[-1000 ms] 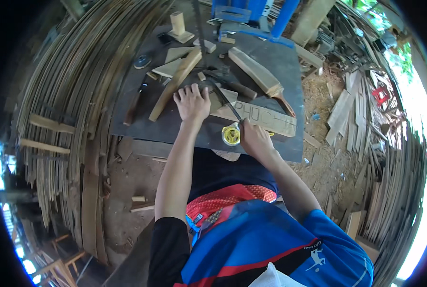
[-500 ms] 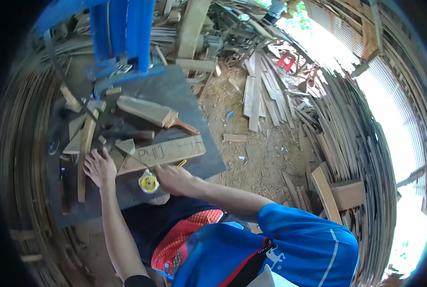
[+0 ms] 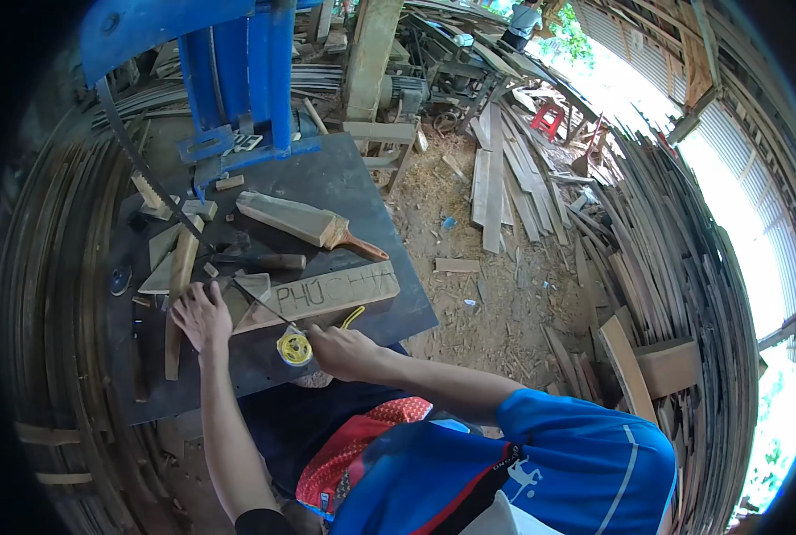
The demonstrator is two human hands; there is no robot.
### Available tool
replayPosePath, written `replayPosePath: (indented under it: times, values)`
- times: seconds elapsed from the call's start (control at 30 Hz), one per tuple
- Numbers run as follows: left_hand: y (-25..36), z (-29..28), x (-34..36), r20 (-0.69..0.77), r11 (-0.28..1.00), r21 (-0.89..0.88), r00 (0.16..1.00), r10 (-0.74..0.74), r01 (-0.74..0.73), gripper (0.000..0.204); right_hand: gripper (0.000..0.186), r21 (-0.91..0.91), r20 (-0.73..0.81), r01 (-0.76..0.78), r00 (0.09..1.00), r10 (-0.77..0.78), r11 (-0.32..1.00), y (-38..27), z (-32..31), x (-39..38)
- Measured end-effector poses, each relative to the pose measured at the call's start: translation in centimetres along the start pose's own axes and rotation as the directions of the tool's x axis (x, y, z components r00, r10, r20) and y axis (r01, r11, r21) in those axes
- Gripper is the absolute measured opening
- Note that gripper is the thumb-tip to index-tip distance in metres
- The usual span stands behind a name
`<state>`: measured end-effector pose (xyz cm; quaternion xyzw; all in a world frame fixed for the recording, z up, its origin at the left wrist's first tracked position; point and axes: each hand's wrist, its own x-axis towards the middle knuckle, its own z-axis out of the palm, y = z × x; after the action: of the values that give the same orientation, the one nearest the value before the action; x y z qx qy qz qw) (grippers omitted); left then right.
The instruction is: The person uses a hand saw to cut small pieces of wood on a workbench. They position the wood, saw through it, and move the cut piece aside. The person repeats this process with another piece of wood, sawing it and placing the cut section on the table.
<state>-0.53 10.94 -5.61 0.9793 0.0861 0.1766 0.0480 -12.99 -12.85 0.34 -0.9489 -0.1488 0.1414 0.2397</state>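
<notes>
Head view only, so I read everything from above. Left hand [image 3: 200, 314] lies flat with fingers spread, pressing on the near end of a pale wooden board [image 3: 326, 294] that rests on the dark steel saw table [image 3: 344, 183]. Right hand [image 3: 342, 350] is curled closed just beside a yellow tape measure [image 3: 294, 348]; I judge it is pinching the thin blade of the tape [image 3: 259, 308], which runs up and left across the board toward the left fingers, though the fingertips themselves are hidden from me.

Board sits near the front edge of the table, well apart from the blue bandsaw frame [image 3: 237, 80] at the back. Offcuts and a wedge-shaped block [image 3: 295, 218] lie between them.

To do this well, I would keep the left palm firm so the board cannot slide, hold the tape taut and flat against the wood, and keep it square to the board's edge rather than slanted, as a slanted tape reads long.
</notes>
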Motion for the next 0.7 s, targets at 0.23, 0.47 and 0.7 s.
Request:
replayPosePath:
  times: [0.23, 0.47, 0.7]
  values:
    - [2.0, -0.7, -1.3, -0.058, 0.998, -0.055, 0.998, 0.013, -0.016, 0.036, 0.028, 0.001, -0.071, 0.146, 0.987, -0.145, 0.989, 0.2, -0.3, 4.4]
    - [1.7, -0.5, -0.4, -0.026, 0.991, -0.137, 1.000, 0.005, -0.009, 0.042, 0.025, -0.019, 0.075, -0.009, 0.997, 0.010, 1.000, 0.3, -1.5, -0.9]
    - [1.6, -0.8, -1.1, -0.073, 0.974, -0.226, 0.997, 0.001, -0.018, 0.039, 0.027, -0.035, -0.006, 0.024, 1.000, -0.024, 0.999, -0.8, -0.7, 5.2]
